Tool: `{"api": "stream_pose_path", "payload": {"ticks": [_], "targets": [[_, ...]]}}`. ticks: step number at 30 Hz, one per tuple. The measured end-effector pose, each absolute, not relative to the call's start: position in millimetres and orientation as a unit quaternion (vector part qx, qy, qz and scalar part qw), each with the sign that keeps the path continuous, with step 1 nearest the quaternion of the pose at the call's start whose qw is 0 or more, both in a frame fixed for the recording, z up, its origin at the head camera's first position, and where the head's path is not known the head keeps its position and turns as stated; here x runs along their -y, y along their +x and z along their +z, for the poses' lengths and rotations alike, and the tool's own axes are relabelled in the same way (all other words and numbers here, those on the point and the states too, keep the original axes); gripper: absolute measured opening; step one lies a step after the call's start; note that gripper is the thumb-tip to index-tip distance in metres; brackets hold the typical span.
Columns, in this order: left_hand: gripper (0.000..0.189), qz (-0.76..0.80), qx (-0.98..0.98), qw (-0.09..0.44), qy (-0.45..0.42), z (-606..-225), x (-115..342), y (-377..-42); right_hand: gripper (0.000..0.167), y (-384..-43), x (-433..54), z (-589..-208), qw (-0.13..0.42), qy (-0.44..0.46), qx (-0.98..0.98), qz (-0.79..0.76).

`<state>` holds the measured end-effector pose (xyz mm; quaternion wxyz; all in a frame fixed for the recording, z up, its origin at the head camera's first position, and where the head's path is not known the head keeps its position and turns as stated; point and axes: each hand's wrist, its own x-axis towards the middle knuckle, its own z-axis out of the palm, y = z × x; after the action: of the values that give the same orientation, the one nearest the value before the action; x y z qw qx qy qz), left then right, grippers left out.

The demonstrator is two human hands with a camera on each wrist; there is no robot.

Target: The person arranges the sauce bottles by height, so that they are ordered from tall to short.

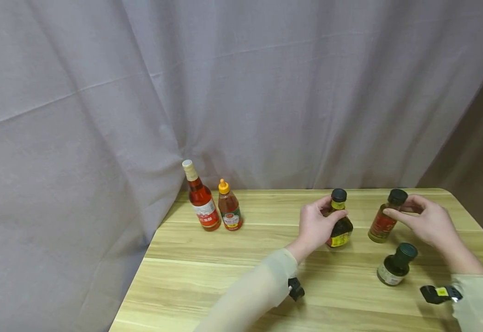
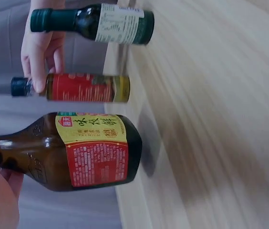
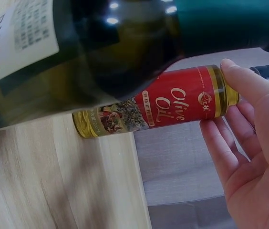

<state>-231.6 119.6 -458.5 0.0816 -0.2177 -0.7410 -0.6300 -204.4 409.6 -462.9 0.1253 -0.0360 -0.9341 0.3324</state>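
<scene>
My left hand (image 1: 315,225) grips a brown soy sauce bottle (image 1: 341,228) around its neck, thumb across the front. The bottle has a black cap and, in the left wrist view, a yellow and red label (image 2: 98,157). To its right, my right hand (image 1: 431,223) pinches a slim olive oil bottle (image 1: 382,226) just below its dark cap. That bottle leans slightly in the head view; "Olive Oil" reads on its red label (image 3: 177,102) in the right wrist view. A dark green bottle (image 1: 396,266) stands nearer, untouched, and partly covers the olive oil in the right wrist view.
At the table's left back stand a tall red bottle (image 1: 203,205) with a cream cap and a squeeze bottle (image 1: 229,210) with a yellow cap, side by side. A grey curtain (image 1: 241,92) hangs behind the wooden table (image 1: 208,272).
</scene>
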Motion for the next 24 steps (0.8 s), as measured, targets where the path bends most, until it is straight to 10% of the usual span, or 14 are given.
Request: {"api": "stream_pose_path", "payload": {"ticks": [24], "targets": [[0.033, -0.603, 0.767, 0.087, -0.203, -460.6, 40.3, -268.3, 0.049, -204.3, -411.8, -463.1, 0.119, -0.031, 0.933, 0.339]]}}
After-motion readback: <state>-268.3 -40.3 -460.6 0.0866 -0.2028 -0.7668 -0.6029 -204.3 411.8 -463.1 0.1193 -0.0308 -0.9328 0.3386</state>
